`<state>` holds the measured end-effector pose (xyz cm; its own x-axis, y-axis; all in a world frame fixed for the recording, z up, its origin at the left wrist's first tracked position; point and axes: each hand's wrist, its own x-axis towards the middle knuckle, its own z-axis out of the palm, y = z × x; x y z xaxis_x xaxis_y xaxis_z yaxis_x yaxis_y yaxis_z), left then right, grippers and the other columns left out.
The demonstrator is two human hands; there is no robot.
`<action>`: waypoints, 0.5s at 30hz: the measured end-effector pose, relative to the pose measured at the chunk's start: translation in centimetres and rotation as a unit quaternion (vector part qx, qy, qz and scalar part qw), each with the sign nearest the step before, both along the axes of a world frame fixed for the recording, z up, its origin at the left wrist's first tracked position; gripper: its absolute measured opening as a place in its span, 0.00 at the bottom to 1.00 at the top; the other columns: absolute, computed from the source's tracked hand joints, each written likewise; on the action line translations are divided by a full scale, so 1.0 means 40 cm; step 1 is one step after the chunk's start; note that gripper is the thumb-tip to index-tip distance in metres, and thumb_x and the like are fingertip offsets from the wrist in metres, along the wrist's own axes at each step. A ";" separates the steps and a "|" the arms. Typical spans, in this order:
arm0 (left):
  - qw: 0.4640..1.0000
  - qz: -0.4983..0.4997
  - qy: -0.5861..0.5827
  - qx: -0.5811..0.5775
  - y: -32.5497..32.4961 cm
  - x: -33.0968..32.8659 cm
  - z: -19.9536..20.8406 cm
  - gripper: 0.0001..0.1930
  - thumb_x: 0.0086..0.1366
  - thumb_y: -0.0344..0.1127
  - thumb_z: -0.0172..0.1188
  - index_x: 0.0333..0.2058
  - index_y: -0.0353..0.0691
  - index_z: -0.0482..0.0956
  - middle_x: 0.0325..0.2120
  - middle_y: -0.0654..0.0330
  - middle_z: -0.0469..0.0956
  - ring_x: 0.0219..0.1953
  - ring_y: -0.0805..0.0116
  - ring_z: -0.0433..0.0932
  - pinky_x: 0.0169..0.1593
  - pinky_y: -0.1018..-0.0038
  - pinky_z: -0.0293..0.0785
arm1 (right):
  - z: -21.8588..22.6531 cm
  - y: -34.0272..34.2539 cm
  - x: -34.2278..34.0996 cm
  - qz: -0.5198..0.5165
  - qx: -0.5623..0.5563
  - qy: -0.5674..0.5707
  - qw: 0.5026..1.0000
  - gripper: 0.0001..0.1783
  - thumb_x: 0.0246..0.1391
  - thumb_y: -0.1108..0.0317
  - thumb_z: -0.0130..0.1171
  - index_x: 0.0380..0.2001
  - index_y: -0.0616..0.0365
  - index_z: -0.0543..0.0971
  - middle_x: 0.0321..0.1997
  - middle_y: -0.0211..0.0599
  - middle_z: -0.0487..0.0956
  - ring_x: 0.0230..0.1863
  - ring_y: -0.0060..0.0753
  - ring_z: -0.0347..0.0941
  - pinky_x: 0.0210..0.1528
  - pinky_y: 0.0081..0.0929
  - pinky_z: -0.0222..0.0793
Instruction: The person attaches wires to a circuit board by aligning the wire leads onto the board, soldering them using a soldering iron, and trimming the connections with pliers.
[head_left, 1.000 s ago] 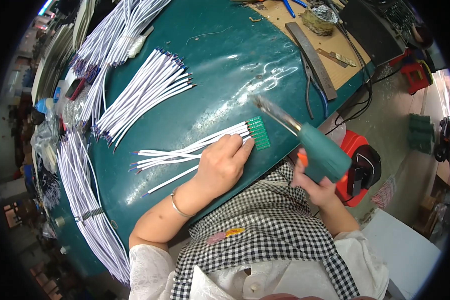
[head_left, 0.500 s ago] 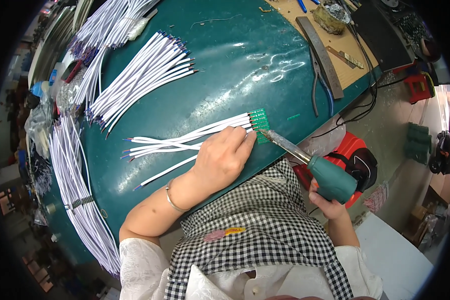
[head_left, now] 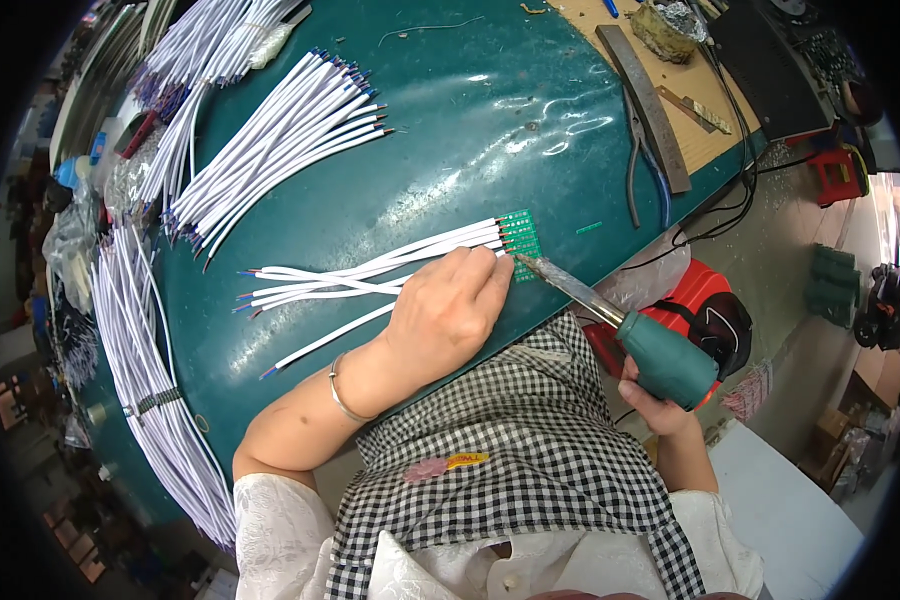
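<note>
My left hand [head_left: 448,308] is closed, its fingertips pinching the end of a white cable [head_left: 335,338] against a small green circuit board [head_left: 521,228]. Several other white cables [head_left: 400,262] with stripped ends run side by side to the board's left edge. Their loose ends, showing blue and brown cores, fan out to the left. Wrapped in my right hand [head_left: 658,410] is the green handle of a soldering iron [head_left: 670,360]. Its tip rests at the board, just right of my left fingertips, and whether it touches the joint is too small to tell.
White cable bundles lie at the far left [head_left: 280,150] and along the left edge [head_left: 155,390]. Pliers [head_left: 638,165] sit beside a metal bar [head_left: 645,110] at the right. A thin green strip [head_left: 589,228] lies near the board. A red-and-black case [head_left: 705,310] stands beyond the table edge.
The whole view has shifted slightly. Both hands keep their grips, and the soldering iron's tip stays at the board beside my left fingertips.
</note>
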<state>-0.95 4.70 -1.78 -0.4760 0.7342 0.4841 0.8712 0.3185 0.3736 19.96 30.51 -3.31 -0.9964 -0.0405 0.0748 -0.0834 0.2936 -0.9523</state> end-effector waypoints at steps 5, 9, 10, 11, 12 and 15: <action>1.000 -0.003 0.004 -0.002 0.001 -0.002 0.001 0.17 0.48 0.23 0.65 0.40 0.31 0.80 0.25 0.59 0.69 0.24 0.63 0.73 0.23 0.68 0.70 | 0.073 -0.033 -0.027 -0.156 -0.288 -0.097 0.940 0.26 0.49 0.79 0.67 0.53 0.67 0.74 0.34 0.37 0.76 0.29 0.28 0.73 0.28 0.25 0.72; 1.000 0.000 0.014 -0.001 0.001 0.002 0.013 0.17 0.49 0.23 0.65 0.40 0.32 0.80 0.24 0.59 0.69 0.24 0.63 0.73 0.24 0.67 0.70 | 0.060 -0.019 -0.037 -0.099 -0.333 -0.041 0.937 0.36 0.51 0.79 0.66 0.63 0.68 0.66 0.34 0.39 0.75 0.28 0.29 0.74 0.29 0.25 0.75; 1.000 -0.002 0.015 -0.021 0.002 0.003 0.019 0.15 0.51 0.25 0.61 0.40 0.30 0.79 0.25 0.59 0.68 0.26 0.64 0.73 0.26 0.69 0.71 | 0.069 -0.029 -0.037 -0.107 -0.324 -0.032 0.939 0.36 0.51 0.79 0.66 0.63 0.68 0.66 0.34 0.39 0.75 0.28 0.29 0.74 0.29 0.25 0.75; 0.999 -0.003 0.021 -0.039 0.006 -0.001 0.021 0.15 0.53 0.28 0.57 0.40 0.29 0.78 0.26 0.58 0.67 0.28 0.65 0.73 0.29 0.71 0.73 | 0.068 -0.038 -0.047 -0.115 -0.317 -0.035 0.941 0.35 0.52 0.79 0.65 0.63 0.68 0.65 0.34 0.39 0.75 0.28 0.29 0.74 0.30 0.26 0.75; 0.999 -0.001 0.017 -0.041 0.003 0.000 0.018 0.15 0.53 0.28 0.57 0.41 0.30 0.78 0.26 0.59 0.67 0.28 0.65 0.73 0.29 0.70 0.73 | 0.066 -0.045 -0.056 -0.124 -0.310 -0.037 0.942 0.35 0.53 0.79 0.64 0.64 0.67 0.64 0.33 0.39 0.76 0.28 0.29 0.74 0.31 0.26 0.76; 0.998 0.005 0.034 -0.058 0.000 0.004 0.022 0.15 0.53 0.28 0.58 0.40 0.30 0.79 0.25 0.59 0.68 0.28 0.65 0.74 0.29 0.70 0.73 | 0.045 -0.054 -0.090 -0.095 -0.301 -0.012 0.949 0.31 0.54 0.79 0.63 0.61 0.66 0.66 0.36 0.36 0.77 0.31 0.27 0.76 0.35 0.28 0.77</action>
<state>-0.79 4.69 -0.89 -0.4525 0.7828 0.4271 0.8899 0.3655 0.2730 16.36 28.34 -1.51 -0.9831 0.1832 0.0044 -0.0596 -0.2968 -0.9531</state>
